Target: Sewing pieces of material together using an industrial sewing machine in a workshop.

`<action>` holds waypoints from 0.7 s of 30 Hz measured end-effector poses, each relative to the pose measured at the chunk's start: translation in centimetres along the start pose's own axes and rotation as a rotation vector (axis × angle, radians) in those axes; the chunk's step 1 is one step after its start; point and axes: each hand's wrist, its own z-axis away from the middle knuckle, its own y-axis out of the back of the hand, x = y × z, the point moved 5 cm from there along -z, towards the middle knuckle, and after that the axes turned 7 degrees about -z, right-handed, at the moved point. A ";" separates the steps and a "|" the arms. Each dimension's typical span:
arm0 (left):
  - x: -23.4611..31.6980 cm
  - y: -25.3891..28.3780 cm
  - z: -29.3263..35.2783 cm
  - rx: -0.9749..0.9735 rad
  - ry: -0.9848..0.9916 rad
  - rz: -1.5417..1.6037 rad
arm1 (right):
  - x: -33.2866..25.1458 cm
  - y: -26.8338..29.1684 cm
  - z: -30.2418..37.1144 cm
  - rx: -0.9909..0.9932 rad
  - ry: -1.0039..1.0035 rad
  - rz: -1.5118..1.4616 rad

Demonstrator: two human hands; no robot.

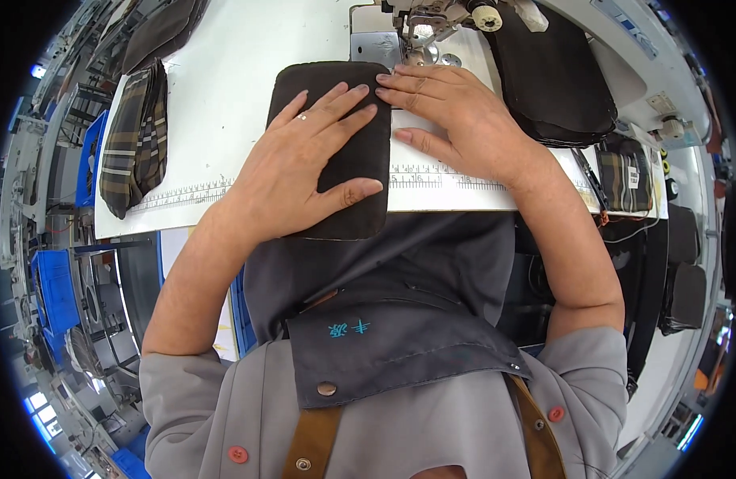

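A dark brown fabric panel (354, 180) with rounded corners lies on the white table, its near end reaching past the front edge. My left hand (312, 152) rests flat on the panel, fingers spread and thumb pointing right. Along the panel's upper right edge, my right hand (456, 116) has its fingertips laid on the fabric, its thumb out over the table. Just beyond the fingertips stands the sewing machine's needle and presser foot area (420, 52). Part of the metal plate beneath is hidden by the panel and my right hand.
A stack of dark panels (552, 80) lies right of the machine head. Folded plaid pieces (135, 140) sit at the table's left, with more dark pieces (162, 32) behind. Scissors-like tool (589, 180) and a plaid bundle (626, 177) lie at right. A printed ruler (432, 177) runs along the front edge.
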 end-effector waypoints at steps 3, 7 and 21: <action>-0.4 -0.9 -0.5 -0.071 -0.011 -0.141 | 0.3 -0.3 0.0 -0.026 -0.045 0.041; -1.4 -1.3 -1.0 -0.094 -0.002 -0.200 | 0.4 -0.4 0.0 -0.013 -0.102 0.126; -7.5 0.4 -1.1 -0.136 0.046 -0.179 | 0.3 0.1 0.0 0.005 -0.100 0.070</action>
